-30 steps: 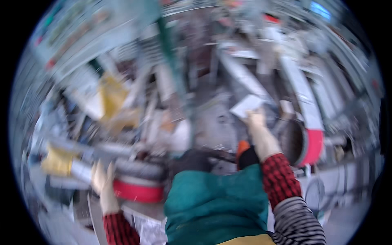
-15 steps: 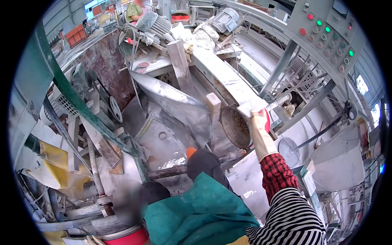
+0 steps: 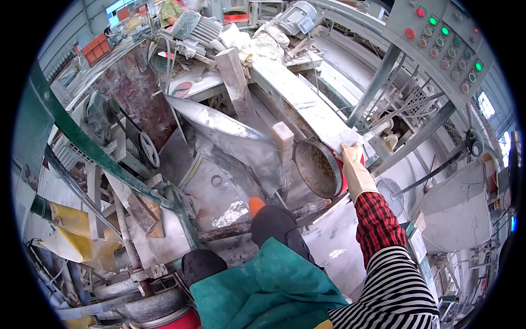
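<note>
Our right hand point(image 3: 353, 158) is at the upper right of the drum point(image 3: 316, 169), fingers bent against a white tile point(image 3: 347, 136); whether they clamp it, we cannot tell, and our left hand is out of view. The tile lies on the belt point(image 3: 307, 101) above the drum. A wooden post point(image 3: 284, 137) stands left of the drum.

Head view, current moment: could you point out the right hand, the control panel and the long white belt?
Right hand point(image 3: 354, 160): head view, on the back of the hand.
Control panel point(image 3: 438, 46): head view, on its button-covered face.
Long white belt point(image 3: 301, 97): head view, on its flat upper surface.
</note>
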### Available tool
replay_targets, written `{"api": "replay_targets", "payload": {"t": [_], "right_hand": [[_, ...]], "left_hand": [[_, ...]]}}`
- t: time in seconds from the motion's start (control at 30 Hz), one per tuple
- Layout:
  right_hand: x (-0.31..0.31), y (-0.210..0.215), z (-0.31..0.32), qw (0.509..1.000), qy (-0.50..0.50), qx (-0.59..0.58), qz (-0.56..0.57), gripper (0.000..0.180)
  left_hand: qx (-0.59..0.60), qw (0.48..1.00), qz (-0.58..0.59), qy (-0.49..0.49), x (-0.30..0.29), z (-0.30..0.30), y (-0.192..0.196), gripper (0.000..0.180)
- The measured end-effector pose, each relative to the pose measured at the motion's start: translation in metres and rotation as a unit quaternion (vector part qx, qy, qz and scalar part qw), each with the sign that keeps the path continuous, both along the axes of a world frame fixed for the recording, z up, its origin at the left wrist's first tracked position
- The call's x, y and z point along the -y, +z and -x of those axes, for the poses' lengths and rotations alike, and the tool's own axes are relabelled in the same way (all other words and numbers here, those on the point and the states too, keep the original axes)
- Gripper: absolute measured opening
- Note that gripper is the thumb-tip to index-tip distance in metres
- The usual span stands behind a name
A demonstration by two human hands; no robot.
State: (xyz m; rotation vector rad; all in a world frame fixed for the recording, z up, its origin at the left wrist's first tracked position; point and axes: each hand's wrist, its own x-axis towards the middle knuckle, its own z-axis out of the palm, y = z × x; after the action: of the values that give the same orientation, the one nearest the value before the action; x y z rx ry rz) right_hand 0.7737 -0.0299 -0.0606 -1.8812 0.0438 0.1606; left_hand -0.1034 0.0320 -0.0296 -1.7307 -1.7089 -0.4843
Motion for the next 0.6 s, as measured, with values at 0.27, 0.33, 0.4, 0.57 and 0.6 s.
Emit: {"api": "replay_targets", "payload": {"t": [0.27, 0.33, 0.4, 0.57, 0.6], "right_hand": [[0.007, 0.005, 0.009, 0.993, 0.070, -0.018, 0.095, 0.051], [0.007, 0.005, 0.008, 0.986, 0.089, -0.036, 0.137, 0.053], [0.005, 0.015, 0.014, 0.969, 0.110, -0.052, 0.215, 0.054], [-0.004, 0.017, 0.019, 0.888, 0.175, 0.169, 0.390, 0.053], [-0.019, 0.022, 0.034, 0.855, 0.189, 0.270, 0.401, 0.053]], "left_hand": [[0.015, 0.999, 0.009, 0.027, 0.007, -0.010, 0.003, 0.029], [0.010, 1.000, -0.009, 0.007, 0.008, -0.011, 0.003, 0.029], [0.010, 1.000, -0.013, 0.004, 0.010, -0.015, 0.006, 0.029], [0.040, 0.999, 0.004, -0.003, 0.014, -0.050, 0.028, 0.030], [0.020, 0.999, -0.031, -0.031, 0.012, -0.048, 0.025, 0.032]]}}
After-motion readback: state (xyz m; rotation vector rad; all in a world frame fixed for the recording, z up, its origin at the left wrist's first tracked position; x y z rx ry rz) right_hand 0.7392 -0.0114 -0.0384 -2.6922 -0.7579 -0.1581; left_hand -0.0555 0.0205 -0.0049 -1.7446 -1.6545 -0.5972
